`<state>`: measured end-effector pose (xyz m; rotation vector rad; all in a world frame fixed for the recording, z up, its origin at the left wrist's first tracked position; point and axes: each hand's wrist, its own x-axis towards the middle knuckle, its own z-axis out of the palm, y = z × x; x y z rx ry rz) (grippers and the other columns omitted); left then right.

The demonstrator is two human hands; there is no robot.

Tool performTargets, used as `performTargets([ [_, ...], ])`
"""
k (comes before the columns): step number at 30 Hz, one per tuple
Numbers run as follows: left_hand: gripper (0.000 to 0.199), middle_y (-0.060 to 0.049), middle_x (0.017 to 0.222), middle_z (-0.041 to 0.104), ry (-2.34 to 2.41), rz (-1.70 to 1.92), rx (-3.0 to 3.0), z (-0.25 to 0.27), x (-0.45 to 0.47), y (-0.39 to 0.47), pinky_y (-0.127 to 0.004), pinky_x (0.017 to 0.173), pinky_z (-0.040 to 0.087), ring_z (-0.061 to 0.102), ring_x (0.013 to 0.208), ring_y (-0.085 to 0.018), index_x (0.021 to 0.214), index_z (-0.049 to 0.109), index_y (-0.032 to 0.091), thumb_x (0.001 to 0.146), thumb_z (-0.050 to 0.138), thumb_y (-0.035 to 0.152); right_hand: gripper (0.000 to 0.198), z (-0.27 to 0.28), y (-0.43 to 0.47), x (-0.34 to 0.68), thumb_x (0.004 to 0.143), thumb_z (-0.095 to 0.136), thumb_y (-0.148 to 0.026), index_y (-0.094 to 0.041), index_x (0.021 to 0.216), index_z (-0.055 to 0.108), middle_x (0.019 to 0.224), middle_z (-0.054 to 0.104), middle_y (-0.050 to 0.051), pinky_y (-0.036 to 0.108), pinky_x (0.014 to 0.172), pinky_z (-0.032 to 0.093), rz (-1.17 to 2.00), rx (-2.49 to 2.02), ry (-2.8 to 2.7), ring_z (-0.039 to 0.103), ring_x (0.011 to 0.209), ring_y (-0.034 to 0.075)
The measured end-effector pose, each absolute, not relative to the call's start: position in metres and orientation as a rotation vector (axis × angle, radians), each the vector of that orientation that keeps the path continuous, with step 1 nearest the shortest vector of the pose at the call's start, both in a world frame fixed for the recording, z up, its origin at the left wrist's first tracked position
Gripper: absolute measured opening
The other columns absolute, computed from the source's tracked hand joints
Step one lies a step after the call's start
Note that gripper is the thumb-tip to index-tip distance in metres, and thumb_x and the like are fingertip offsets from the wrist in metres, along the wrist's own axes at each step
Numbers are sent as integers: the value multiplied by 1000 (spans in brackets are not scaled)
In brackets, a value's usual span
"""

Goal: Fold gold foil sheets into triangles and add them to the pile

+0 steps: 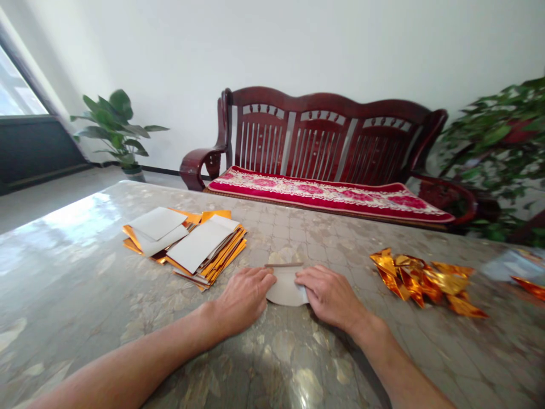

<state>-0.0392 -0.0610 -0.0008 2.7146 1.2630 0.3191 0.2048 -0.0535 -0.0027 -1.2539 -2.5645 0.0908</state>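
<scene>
A sheet of paper (286, 288), its pale side up, lies on the table between my two hands. Its far edge is folded over in a narrow strip, and its near edge curves. My left hand (246, 296) grips the sheet's left side, fingers bent together at the fold. On the right side my right hand (330, 294) holds it the same way, thumb underneath out of sight. Left of my hands is a stack of gold foil paper sheets (206, 244), mostly white side up. To the right sits a heap of folded gold foil pieces (421, 278).
The table (106, 324) has a glossy patterned cover. A clear plastic bag (513, 264) lies at the right edge beside another foil piece. Beyond the table stand a dark wooden bench (323, 142) with a red cushion and potted plants (117, 128) on either side.
</scene>
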Motion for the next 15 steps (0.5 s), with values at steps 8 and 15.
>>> performTargets([
  [8, 25, -5, 120, 70, 1260, 477, 2676, -10, -43, -51, -36, 97, 47, 64, 107, -21, 103, 69, 22, 99, 45, 24, 19, -1, -51, 211, 90, 57, -26, -24, 105, 70, 101, 72, 3, 30, 88, 44, 296, -1347, -2407, 62, 98, 18],
  [15, 33, -5, 106, 74, 1340, 562, 2600, -10, -39, -45, -34, 92, 46, 65, 98, -20, 96, 73, 19, 101, 42, 30, 32, -8, -45, 201, 99, 40, -34, -22, 82, 64, 82, 66, 2, 26, 71, 39, 268, -1598, -2205, 61, 81, 17],
])
